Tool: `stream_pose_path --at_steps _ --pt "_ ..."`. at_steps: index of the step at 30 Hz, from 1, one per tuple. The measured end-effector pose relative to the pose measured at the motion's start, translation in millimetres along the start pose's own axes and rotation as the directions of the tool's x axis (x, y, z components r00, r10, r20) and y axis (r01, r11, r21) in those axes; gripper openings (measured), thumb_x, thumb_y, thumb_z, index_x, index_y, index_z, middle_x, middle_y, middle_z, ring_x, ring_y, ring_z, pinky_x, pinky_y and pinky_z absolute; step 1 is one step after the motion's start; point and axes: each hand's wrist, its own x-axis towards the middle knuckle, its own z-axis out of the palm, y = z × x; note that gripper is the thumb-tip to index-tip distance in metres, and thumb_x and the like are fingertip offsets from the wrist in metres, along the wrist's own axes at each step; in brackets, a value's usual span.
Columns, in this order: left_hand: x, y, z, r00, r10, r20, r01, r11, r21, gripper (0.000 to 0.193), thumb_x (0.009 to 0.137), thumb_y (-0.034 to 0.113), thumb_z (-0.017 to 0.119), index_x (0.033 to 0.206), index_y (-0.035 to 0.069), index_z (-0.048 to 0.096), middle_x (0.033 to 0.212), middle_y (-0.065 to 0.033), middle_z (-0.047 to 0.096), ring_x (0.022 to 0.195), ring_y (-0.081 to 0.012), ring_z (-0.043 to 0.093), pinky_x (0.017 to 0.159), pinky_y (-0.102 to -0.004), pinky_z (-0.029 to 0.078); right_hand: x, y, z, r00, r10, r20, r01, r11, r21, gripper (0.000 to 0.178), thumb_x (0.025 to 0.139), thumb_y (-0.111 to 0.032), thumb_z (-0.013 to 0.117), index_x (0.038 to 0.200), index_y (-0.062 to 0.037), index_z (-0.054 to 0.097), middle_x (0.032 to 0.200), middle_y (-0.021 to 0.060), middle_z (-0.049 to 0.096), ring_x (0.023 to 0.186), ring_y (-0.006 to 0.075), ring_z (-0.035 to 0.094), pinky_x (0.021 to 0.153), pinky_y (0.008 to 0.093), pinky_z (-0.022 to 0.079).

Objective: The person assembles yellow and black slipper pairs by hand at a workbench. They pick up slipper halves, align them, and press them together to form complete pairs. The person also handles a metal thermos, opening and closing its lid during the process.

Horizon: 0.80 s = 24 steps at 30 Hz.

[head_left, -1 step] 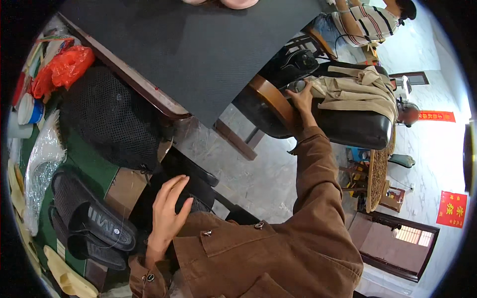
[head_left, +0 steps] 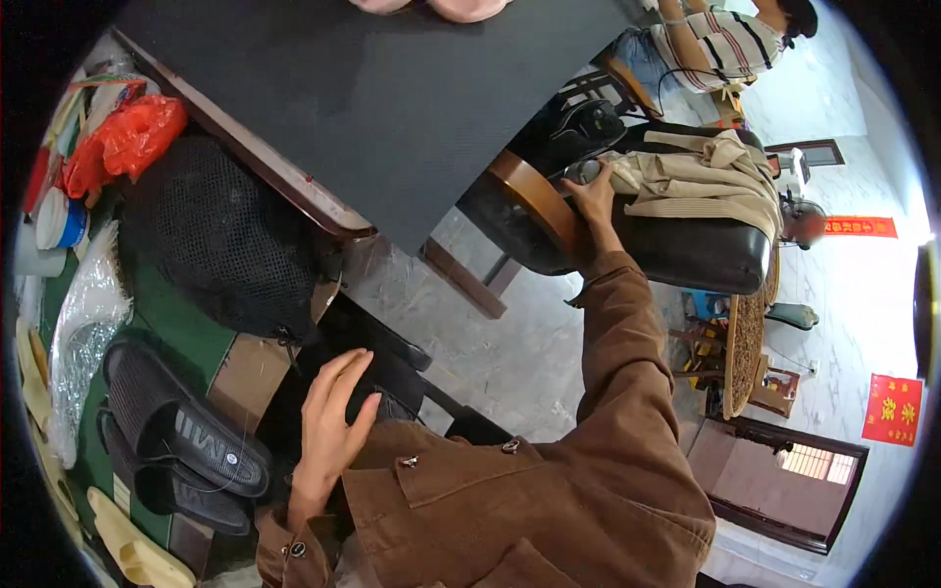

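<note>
Out to the right, my right hand (head_left: 594, 196) is closed around a small cylindrical container (head_left: 582, 172) with a greyish round end; the fingers hide part of it. It is held over the seat of a black chair (head_left: 706, 250), beside the chair's curved wooden armrest (head_left: 534, 201). A beige ribbed garment (head_left: 696, 176) lies on that chair, just past my fingers. Low in front of my body, my left hand (head_left: 333, 416) is raised with its fingers spread and nothing in it. A pair of black slide sandals (head_left: 186, 431) lies to its left.
A dark-topped table (head_left: 372, 108) fills the upper middle, with pink slippers (head_left: 469, 8) at its far edge. At left are a black mesh bag (head_left: 225, 235), a red plastic bag (head_left: 132, 135) and yellowish shoe forms (head_left: 137, 544). A person in a striped shirt (head_left: 720, 44) sits at far right.
</note>
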Motion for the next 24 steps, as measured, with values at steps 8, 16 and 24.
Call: stream_pose_path --at_steps 8,16,24 --pt "-1 1 -2 1.000 0.002 0.015 -0.002 1.000 -0.012 0.043 0.087 0.005 0.069 0.129 0.000 0.060 0.130 -0.0178 0.059 0.117 -0.0343 0.059 0.098 -0.0408 0.048 0 -11 -18 0.996 0.091 -0.004 -0.092 0.995 -0.029 0.092 0.066 -0.031 0.087 0.139 -0.0100 0.035 0.118 0.0304 0.061 0.108 0.0494 0.061 0.089 0.0541 0.051" --pt "1 7 1 0.999 -0.003 0.051 0.000 0.999 0.053 0.044 0.086 0.000 0.066 0.130 0.001 0.060 0.126 -0.0163 0.060 0.110 -0.0297 0.062 0.096 -0.0388 0.049 -18 -15 -1 0.990 0.142 -0.003 -0.142 0.990 0.004 0.089 0.066 -0.028 0.084 0.139 -0.0142 0.034 0.118 0.0331 0.055 0.106 0.0538 0.059 0.089 0.0559 0.051" --pt "-1 9 -1 0.999 0.033 0.031 -0.034 0.999 0.041 0.043 0.088 0.004 0.068 0.130 0.001 0.060 0.125 -0.0165 0.061 0.109 -0.0306 0.062 0.095 -0.0402 0.049 -25 -23 -7 0.997 0.076 -0.024 -0.074 0.994 0.080 0.086 0.068 -0.024 0.083 0.138 -0.0126 0.034 0.116 0.0333 0.056 0.105 0.0545 0.059 0.089 0.0567 0.051"
